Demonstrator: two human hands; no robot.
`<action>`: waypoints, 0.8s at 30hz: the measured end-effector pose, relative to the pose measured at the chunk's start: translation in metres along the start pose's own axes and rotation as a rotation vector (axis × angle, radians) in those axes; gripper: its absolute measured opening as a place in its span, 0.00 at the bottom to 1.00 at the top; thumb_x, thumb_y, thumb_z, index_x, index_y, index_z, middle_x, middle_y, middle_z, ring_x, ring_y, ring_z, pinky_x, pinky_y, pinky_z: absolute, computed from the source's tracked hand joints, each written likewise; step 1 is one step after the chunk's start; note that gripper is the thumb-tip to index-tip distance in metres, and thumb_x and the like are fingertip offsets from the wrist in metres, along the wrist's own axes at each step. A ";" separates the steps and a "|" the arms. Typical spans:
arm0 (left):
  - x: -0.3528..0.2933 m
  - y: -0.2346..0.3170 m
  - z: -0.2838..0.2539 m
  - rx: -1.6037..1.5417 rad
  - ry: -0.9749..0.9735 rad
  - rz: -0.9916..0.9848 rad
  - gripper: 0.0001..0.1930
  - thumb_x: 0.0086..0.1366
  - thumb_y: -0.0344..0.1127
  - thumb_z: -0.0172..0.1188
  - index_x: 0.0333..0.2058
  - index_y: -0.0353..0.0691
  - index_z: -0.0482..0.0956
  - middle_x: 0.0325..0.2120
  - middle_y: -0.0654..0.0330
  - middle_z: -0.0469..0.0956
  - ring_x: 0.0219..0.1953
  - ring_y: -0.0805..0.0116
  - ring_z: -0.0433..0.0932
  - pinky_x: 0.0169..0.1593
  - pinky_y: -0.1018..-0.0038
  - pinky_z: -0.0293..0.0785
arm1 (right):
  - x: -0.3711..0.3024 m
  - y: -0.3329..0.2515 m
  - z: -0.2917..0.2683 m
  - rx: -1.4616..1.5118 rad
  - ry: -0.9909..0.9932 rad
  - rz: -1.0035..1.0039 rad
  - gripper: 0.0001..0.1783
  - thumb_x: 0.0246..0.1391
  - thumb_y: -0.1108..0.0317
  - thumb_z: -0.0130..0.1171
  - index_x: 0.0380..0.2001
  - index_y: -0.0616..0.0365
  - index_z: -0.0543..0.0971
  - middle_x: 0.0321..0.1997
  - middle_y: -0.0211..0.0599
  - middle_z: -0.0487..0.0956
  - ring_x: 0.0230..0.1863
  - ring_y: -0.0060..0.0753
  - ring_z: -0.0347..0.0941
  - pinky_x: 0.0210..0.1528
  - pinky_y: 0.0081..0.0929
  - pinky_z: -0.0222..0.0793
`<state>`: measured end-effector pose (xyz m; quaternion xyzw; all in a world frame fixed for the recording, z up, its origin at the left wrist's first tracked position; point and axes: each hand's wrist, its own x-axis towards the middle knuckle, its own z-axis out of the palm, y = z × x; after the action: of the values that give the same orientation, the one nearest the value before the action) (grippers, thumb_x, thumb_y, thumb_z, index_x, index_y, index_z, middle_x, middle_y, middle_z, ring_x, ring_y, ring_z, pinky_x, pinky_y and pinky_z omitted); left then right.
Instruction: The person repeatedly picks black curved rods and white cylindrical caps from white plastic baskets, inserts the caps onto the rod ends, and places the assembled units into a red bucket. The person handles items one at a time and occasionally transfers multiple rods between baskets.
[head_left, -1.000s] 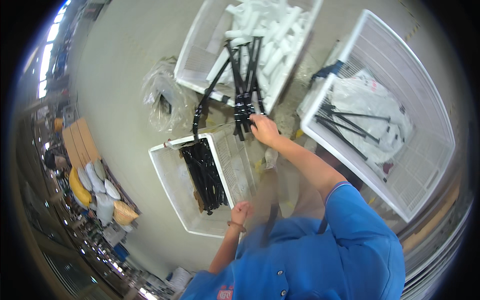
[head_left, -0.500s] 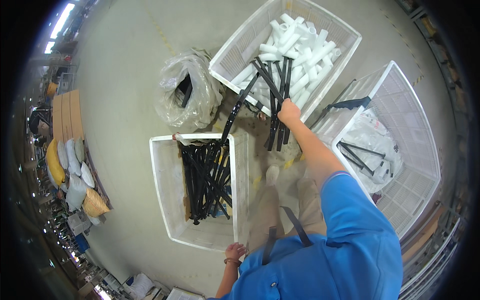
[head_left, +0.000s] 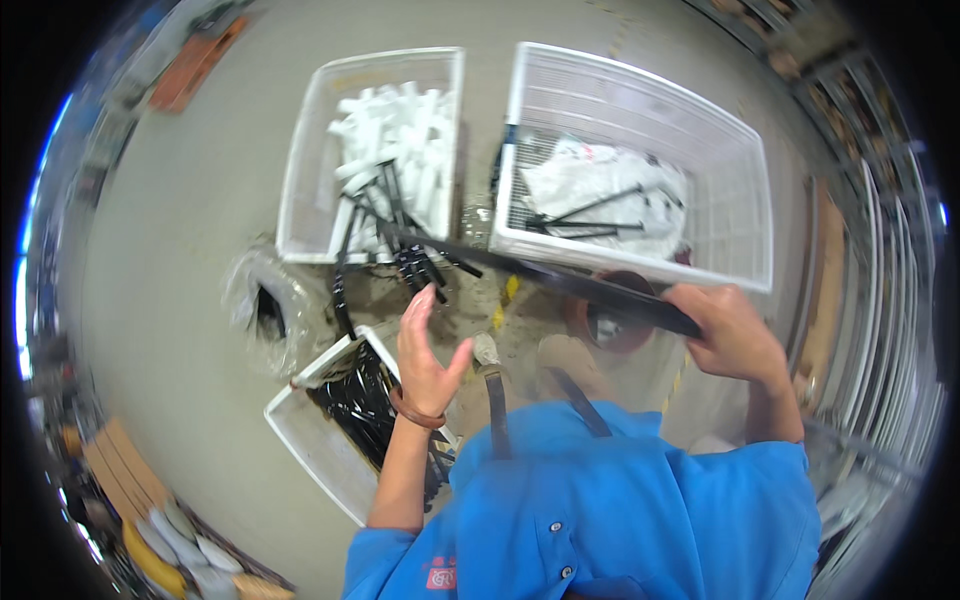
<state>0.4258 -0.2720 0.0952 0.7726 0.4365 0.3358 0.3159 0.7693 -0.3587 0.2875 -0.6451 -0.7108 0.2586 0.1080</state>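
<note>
My right hand (head_left: 735, 335) is closed around one end of a long black bar (head_left: 560, 277), which slants up and left toward the crate of white tubes. With fingers stretched and thumb apart, my left hand (head_left: 425, 360) is empty, above the right edge of a white crate (head_left: 308, 450) holding many black bars. Several more black bars (head_left: 395, 200) lie over the near edge of the upper-left white crate (head_left: 290, 205), on top of white foam-like tubes (head_left: 400, 125). The held bar is blurred by motion.
At the upper right stands a white slatted crate (head_left: 720, 170) with a white plastic sack (head_left: 600, 175) and a few black bars inside. A reddish-brown round container (head_left: 610, 325) sits below it. Left is a clear plastic bag (head_left: 245, 300). Racks (head_left: 880, 210) line the right.
My right hand has swung right and nearer with one black bar, away from the bars on the tube crate. My left hand has risen from the lower-left crate's rim. The view has turned right.
</note>
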 end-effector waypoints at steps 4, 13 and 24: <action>0.052 0.125 0.071 -0.034 -0.532 0.516 0.41 0.48 0.37 0.72 0.61 0.38 0.65 0.61 0.52 0.67 0.64 0.57 0.65 0.66 0.56 0.57 | -0.076 0.015 -0.005 -0.134 0.028 0.168 0.16 0.34 0.79 0.56 0.32 0.57 0.74 0.26 0.43 0.76 0.31 0.54 0.75 0.29 0.47 0.68; -0.018 0.060 0.306 -0.198 -1.046 0.219 0.18 0.51 0.33 0.66 0.41 0.39 0.75 0.38 0.48 0.79 0.42 0.46 0.78 0.43 0.57 0.75 | -0.104 0.168 0.205 0.064 0.191 0.042 0.20 0.47 0.71 0.59 0.46 0.57 0.73 0.45 0.40 0.78 0.49 0.43 0.75 0.47 0.39 0.69; -0.093 -0.083 0.304 0.033 -0.632 -0.640 0.13 0.58 0.31 0.68 0.38 0.36 0.74 0.20 0.65 0.76 0.20 0.78 0.73 0.25 0.76 0.71 | -0.103 0.527 0.548 -0.335 0.014 0.283 0.22 0.56 0.63 0.53 0.55 0.52 0.74 0.60 0.40 0.71 0.63 0.45 0.64 0.64 0.42 0.57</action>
<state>0.5928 -0.3793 -0.1672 0.6684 0.5409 -0.0381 0.5091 0.9716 -0.5657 -0.4231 -0.7492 -0.6454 0.1450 -0.0332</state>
